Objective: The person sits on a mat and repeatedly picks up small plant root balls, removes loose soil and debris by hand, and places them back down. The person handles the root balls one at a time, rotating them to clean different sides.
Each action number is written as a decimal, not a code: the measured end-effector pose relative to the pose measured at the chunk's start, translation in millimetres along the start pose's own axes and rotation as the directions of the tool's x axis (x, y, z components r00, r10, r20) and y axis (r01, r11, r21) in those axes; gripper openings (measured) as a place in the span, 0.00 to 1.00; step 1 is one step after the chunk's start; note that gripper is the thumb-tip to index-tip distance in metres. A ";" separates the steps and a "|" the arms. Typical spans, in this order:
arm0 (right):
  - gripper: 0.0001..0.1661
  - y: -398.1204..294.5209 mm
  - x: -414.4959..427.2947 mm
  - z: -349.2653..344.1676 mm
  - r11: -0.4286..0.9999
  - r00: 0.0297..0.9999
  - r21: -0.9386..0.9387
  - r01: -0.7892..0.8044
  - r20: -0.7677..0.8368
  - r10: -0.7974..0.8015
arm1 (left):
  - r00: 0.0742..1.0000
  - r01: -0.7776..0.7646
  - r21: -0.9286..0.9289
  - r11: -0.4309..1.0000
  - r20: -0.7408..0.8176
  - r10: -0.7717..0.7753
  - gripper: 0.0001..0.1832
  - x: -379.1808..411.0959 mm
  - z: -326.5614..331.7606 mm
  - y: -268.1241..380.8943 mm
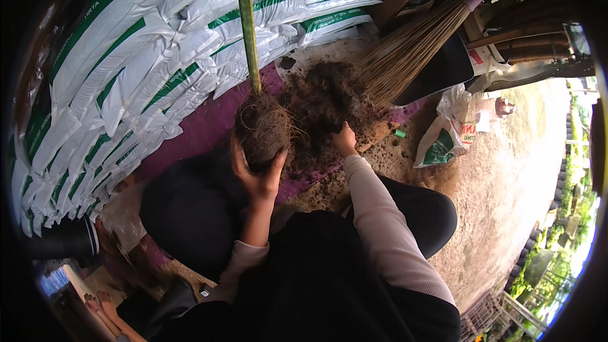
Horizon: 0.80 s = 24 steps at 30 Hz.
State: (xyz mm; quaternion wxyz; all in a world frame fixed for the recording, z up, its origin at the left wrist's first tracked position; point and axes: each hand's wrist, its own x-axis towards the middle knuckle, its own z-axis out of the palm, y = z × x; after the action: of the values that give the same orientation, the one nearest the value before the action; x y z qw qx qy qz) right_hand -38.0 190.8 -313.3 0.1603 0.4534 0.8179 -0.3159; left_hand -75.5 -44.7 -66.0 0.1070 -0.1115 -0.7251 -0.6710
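My left hand (pixel 260 171) grips a dark root ball (pixel 264 133) wrapped in stringy fibre, thumb and fingers on either side of its lower part. A thick green stem (pixel 247 23) rises upright from the ball. To the right, my right hand (pixel 345 140) reaches into a heap of dark soil and fibre (pixel 332 95); its fingertips are buried there, so what they touch is hidden. Under the heap and ball lies a purple sheet (pixel 204 114), strewn with crumbs of soil.
White and green plastic sacks (pixel 190 47) are stacked behind and to the left. A stick broom (pixel 418 52) leans over a black container (pixel 441 71) at upper right. A plastic bag (pixel 446 128) and green spool (pixel 399 133) lie right. Another person's hands (pixel 100 302) show at lower left.
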 end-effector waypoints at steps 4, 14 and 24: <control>0.37 0.6 -13.1 -7.4 0.994 0.999 0.096 -0.046 0.004 0.045 | 1.000 -0.027 0.017 0.999 -0.012 0.027 0.44 -1.7 -3.8 5.8; 0.20 32.9 -14.1 -34.5 0.771 0.964 0.579 0.265 -0.164 -0.208 | 0.974 -0.225 -0.160 0.961 -0.051 0.220 0.43 2.7 -16.7 38.5; 0.17 23.0 -85.2 -73.3 0.835 0.838 0.182 0.519 -0.302 -0.455 | 0.995 -0.097 -0.362 0.927 -0.054 0.083 0.39 -17.0 -40.3 60.7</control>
State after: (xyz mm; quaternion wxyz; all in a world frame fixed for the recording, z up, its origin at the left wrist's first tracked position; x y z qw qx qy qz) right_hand 28.9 193.7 -220.1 -0.0888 0.2807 0.8722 -0.3905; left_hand -40.5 -80.6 -10.5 0.1289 -0.1497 -0.5800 -0.7903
